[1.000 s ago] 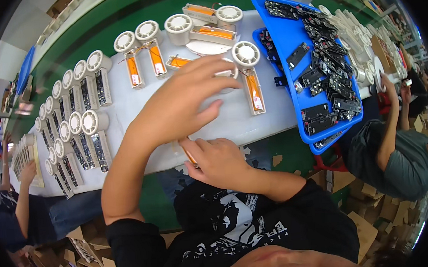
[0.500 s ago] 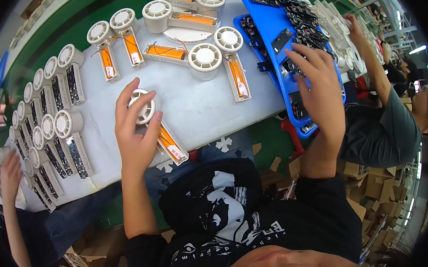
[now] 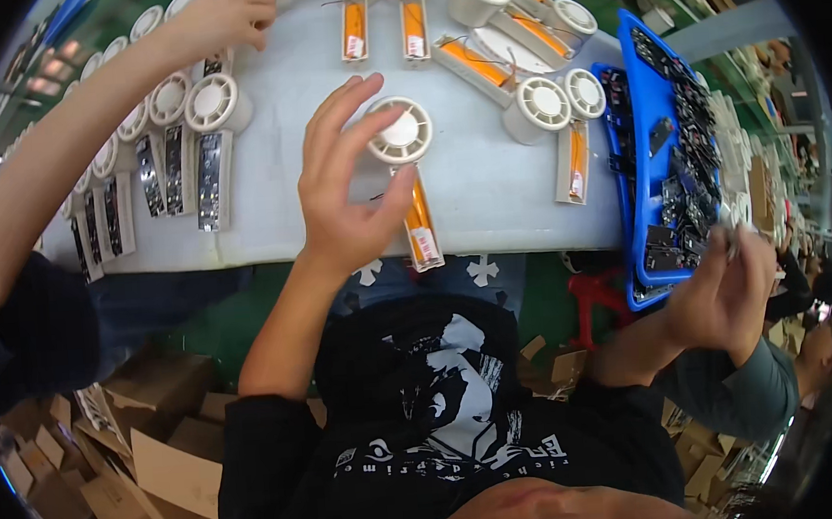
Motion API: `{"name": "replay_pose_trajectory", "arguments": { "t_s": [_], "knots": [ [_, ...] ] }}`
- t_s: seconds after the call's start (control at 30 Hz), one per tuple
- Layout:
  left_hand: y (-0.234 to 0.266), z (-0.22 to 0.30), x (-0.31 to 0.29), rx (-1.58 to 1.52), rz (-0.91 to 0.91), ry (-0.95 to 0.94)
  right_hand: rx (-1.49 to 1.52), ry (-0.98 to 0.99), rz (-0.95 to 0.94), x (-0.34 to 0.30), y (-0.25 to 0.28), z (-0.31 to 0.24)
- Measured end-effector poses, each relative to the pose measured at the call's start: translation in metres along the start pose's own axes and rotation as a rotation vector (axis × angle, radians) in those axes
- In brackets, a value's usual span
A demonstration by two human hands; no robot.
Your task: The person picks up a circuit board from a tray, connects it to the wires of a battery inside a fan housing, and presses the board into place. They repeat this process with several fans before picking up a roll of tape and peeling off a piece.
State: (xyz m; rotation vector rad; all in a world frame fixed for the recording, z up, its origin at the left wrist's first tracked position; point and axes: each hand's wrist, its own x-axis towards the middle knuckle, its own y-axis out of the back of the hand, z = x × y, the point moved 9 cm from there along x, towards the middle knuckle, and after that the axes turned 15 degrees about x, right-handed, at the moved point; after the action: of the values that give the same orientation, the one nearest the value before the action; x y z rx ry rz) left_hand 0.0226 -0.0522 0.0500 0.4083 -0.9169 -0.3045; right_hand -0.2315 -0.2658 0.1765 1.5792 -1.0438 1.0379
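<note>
My left hand (image 3: 348, 182) is open, its thumb and fingers spread around a white round-headed housing (image 3: 400, 130) with a slotted grille. Whether the fingertips touch it, I cannot tell. From that housing a narrow white body points toward me, with an orange battery pack (image 3: 420, 223) lying in it. My right hand (image 3: 724, 291) is beside the near right side of a blue tray (image 3: 641, 138), fingers pinched together. Something small shows at the fingertips, too blurred to name. Black circuit boards (image 3: 690, 182) are heaped in the tray.
Similar housings with orange packs (image 3: 412, 28) stand along the table's far side. On the left are rows of housings fitted with circuit boards (image 3: 210, 177). Another person's arm (image 3: 88, 128) reaches across them. Cardboard boxes (image 3: 175, 469) lie on the floor.
The view has turned, so the table appears shifted right. My right hand has left the tray's inside for its near right side, its fingers now pinched. The neighbour's arm at left reaches farther in.
</note>
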Motion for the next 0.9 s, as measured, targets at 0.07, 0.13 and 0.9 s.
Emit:
{"name": "replay_pose_trajectory", "arguments": {
  "t_s": [0.07,0.13,0.9],
  "knots": [
    [0.009,0.013,0.003,-0.003,0.08,-0.081,0.374,-0.08,-0.258,-0.01,-0.045,-0.028],
    [0.018,0.044,-0.008,-0.15,-0.085,-0.152,0.661,-0.164,-0.58,-0.025,-0.111,-0.049],
    [-0.009,-0.003,-0.075,-0.565,-0.505,0.573,0.436,-0.211,-1.02,-0.084,-0.24,-0.078]
  ]
}}
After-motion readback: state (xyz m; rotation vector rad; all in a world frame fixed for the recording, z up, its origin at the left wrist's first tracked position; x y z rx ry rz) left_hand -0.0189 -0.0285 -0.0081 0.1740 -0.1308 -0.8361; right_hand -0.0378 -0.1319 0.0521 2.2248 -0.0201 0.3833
